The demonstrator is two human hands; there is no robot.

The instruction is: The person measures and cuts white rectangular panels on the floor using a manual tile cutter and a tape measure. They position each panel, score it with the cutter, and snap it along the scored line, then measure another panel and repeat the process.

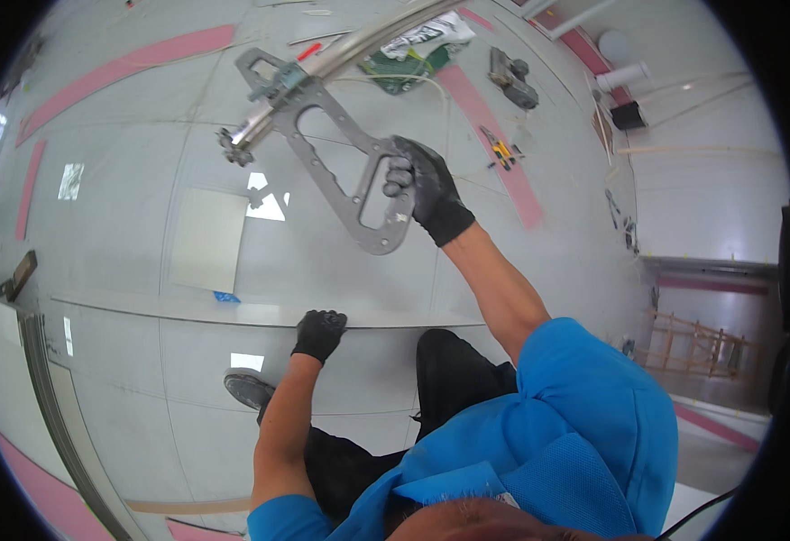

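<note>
My gloved right hand (422,185) grips the looped handle of a grey metal plate tool (332,180), held raised above the floor. The tool is clamped to a long silver rail (345,54) that runs out past the upper edge of the view. My gloved left hand (321,332) has its fingers curled over the near edge of a large glossy pale slab (115,305) low in front of me. A small cream tile (206,239) lies beyond that hand, with a bit of blue material (226,296) at its near end.
Pink strips (124,68) lie about. A green-and-white bag (404,63), a dark power tool (512,79) and yellow-black hand tools (501,149) are at the back right. Long metal profiles (57,401) lie at left, near a wooden-handled tool (18,275). A wooden frame (693,338) shows at right.
</note>
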